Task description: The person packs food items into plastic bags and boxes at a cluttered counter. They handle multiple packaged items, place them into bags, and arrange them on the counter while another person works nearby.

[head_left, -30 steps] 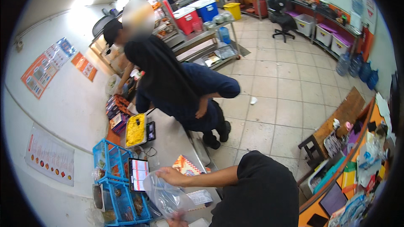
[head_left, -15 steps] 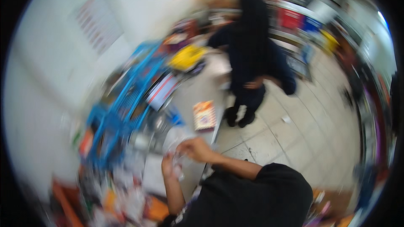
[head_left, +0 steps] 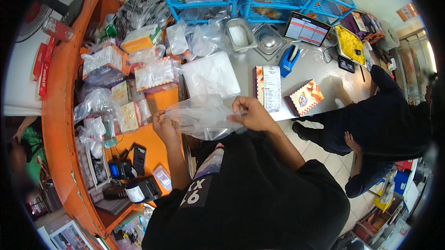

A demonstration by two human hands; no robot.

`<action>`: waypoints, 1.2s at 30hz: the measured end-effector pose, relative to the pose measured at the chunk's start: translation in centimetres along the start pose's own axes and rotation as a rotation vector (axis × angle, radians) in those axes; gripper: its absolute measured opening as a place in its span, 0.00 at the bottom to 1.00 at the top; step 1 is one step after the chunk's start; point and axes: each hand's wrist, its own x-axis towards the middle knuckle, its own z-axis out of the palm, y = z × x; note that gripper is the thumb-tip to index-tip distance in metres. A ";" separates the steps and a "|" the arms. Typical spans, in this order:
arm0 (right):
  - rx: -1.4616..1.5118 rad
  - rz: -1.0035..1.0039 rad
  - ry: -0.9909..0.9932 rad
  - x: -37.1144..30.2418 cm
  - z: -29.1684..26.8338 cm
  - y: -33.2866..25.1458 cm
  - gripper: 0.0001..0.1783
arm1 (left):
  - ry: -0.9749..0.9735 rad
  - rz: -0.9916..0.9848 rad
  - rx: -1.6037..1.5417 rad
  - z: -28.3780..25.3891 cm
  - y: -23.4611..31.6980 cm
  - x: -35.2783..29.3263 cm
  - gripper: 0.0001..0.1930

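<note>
A clear plastic bag [head_left: 201, 118] is stretched out in front of my chest, over the counter's edge. My left hand [head_left: 167, 127] pinches one end of it, and my right hand [head_left: 254, 114] grips the other with bent fingers. Just beyond the bag lies a stack of white plastic sheets or bags [head_left: 212, 75]. To the right of that stands a printed food box [head_left: 269, 85] with a paper receipt on top. A second checkered box [head_left: 304, 97] sits beside it, apart from my hands.
On the steel counter are a blue tape dispenser [head_left: 288, 61], a metal pan [head_left: 240, 36] and a tablet [head_left: 307, 29]. Blue racks [head_left: 199, 5] stand behind. Bagged boxes [head_left: 156, 75] crowd the orange shelf [head_left: 65, 111] at left. A person in dark clothes [head_left: 384, 129] is at right.
My view has swung left, bringing the orange shelf and bagged boxes fully into sight. My hands have moved farther apart, and the plastic bag is spread between them.
</note>
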 end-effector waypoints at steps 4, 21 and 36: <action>0.015 -0.148 0.645 3.8 -0.5 4.3 0.13 | -0.159 0.243 0.902 1.6 -3.5 -4.6 0.26; -1.589 0.436 0.896 -7.5 -17.5 22.1 0.28 | -0.186 -0.119 0.544 4.2 -9.6 5.8 0.12; -1.095 0.540 0.048 -7.0 -20.6 16.3 0.76 | -0.282 -0.404 0.140 8.8 -4.9 8.8 0.11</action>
